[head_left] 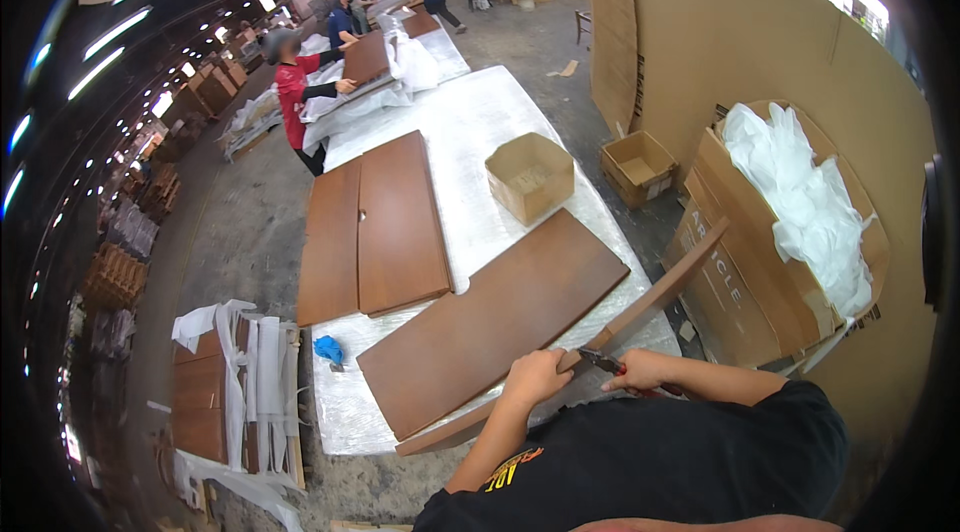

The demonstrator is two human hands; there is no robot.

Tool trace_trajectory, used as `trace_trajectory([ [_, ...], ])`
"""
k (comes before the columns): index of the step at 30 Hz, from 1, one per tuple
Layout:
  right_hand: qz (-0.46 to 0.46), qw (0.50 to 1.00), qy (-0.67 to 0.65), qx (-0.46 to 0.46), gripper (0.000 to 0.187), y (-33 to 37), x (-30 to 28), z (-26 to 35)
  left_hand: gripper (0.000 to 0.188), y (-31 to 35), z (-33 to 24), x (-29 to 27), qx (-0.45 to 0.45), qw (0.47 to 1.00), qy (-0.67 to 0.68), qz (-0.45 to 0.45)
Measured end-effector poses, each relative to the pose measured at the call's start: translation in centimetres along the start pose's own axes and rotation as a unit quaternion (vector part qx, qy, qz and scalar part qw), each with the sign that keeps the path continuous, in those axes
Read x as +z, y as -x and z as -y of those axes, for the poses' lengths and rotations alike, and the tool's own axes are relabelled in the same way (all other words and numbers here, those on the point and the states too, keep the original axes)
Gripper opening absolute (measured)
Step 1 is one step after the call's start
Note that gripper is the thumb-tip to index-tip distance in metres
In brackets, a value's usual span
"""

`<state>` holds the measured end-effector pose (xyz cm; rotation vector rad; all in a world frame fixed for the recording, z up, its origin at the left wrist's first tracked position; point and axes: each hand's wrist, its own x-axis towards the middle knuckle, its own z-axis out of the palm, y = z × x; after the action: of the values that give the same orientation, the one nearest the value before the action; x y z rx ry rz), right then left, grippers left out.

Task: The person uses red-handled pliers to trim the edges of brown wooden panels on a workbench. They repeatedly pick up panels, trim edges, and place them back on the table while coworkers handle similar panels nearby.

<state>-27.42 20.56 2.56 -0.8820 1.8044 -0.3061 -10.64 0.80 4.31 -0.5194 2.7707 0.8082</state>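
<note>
My left hand (pixel 537 379) is closed around a long, narrow brown wooden rail (pixel 662 294), which runs slantwise across the near edge of the table, close to my body. My right hand (pixel 642 372) grips red-handled pliers (pixel 603 362). Their dark jaws are at the rail, just right of my left fingers; whether they bite on anything is too small to tell. Just beyond the rail lies a brown wooden panel (pixel 495 317) with a small notch in its far edge. It rests flat on the table (pixel 480 112), which has a shiny white plastic covering.
More brown panels (pixel 400 222) lie at the left of the table, near a blue crumpled item (pixel 328 348). An open cardboard box (pixel 530 177) stands at the right. Beyond that edge is a large carton (pixel 745 272) of white wrapping. A person in red (pixel 295 92) handles a panel farther off.
</note>
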Motion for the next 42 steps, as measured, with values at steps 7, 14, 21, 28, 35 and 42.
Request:
trace_trajectory([
  [7, 0.089, 0.992, -0.084, -0.018, 0.053, -0.7, -1.7, -0.5, 0.036, -0.3, -0.2, 0.0, -0.014, 1.0, 0.02, -0.004],
  [14, 0.188, 0.957, -0.22, -0.025, 0.042, -2.6, -2.0, -2.7, 0.035, -1.4, 0.5, 0.5, -0.002, 1.0, 0.025, -0.012],
  [21, 0.407, 0.724, -0.541, -0.135, 0.036, -3.0, -2.8, -4.8, 0.034, -1.5, -0.5, 0.3, -0.014, 1.0, 0.012, 0.003],
  [28, 0.378, 0.71, -0.567, -0.174, 0.038, -0.7, -8.2, -2.7, 0.045, -2.1, -2.2, -0.2, -0.084, 0.996, 0.009, 0.009],
  [35, 0.25, 0.746, -0.565, -0.249, 0.053, -8.9, -19.7, 2.2, 0.032, -2.6, -4.8, 2.2, -0.164, 0.983, -0.003, -0.078],
  [42, 0.072, 0.849, -0.517, -0.08, 0.048, -25.6, -30.4, 9.9, 0.033, -3.1, -4.7, 2.7, -0.187, 0.976, 0.013, -0.109],
])
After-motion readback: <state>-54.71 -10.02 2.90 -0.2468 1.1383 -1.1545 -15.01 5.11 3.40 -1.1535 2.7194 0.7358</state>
